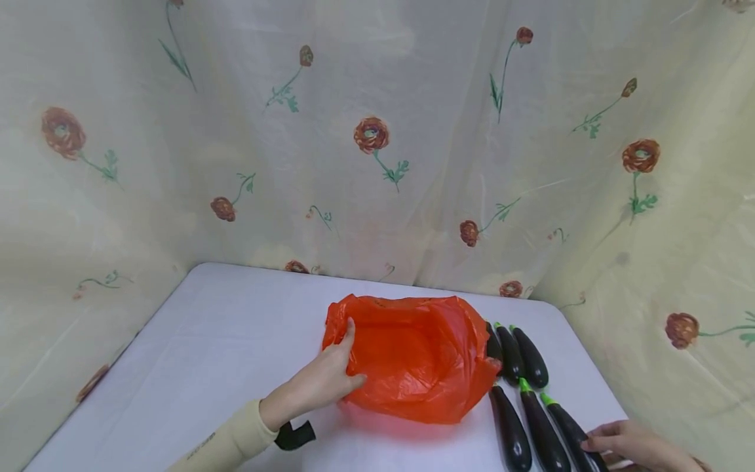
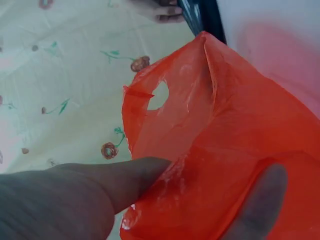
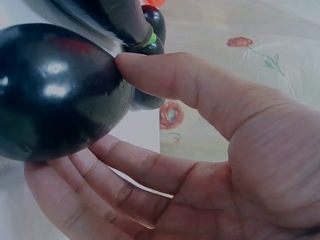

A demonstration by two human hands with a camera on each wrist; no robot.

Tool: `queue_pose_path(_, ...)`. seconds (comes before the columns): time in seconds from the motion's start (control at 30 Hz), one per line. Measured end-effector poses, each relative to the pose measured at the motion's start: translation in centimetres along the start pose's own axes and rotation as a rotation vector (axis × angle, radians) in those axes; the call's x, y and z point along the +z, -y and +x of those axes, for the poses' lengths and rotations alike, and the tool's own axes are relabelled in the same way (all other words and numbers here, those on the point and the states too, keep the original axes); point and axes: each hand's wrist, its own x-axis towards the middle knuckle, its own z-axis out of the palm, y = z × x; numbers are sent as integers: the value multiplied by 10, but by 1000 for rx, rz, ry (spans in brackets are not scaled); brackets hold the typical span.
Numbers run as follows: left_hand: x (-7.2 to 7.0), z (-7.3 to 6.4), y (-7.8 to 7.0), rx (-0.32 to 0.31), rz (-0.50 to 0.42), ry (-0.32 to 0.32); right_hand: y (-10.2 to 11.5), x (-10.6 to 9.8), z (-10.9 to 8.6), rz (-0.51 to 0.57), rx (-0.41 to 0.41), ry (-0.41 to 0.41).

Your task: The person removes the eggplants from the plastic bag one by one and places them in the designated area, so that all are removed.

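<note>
A red-orange plastic bag [image 1: 407, 367] stands on the table with its wide mouth towards me. At its left rim is my left hand [image 1: 327, 377], the index finger stretched over the film and the thumb lower down. Its other fingers are hidden. In the left wrist view the bag [image 2: 200, 125] lies between thumb and finger. My right hand [image 1: 639, 446] holds the rounded bottom end of a dark eggplant [image 1: 569, 426] at the front right. The right wrist view shows the thumb on top of this eggplant [image 3: 55, 95] and the fingers underneath.
More eggplants with green stem ends lie right of the bag, such as a front one [image 1: 510, 429] and a back one [image 1: 531, 357]. One is partly hidden by the bag. Flowered curtain [image 1: 377, 196] surrounds the white table [image 1: 236, 341].
</note>
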Motion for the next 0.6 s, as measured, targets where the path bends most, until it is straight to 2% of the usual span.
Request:
queue_pose_path(0.33, -6, -2, 1, 5, 16, 34, 1, -3, 3, -54, -9, -13)
queue_pose_path(0.6, -23, -12, -1, 4, 195, 162, 18, -4, 4, -135, -144, -114)
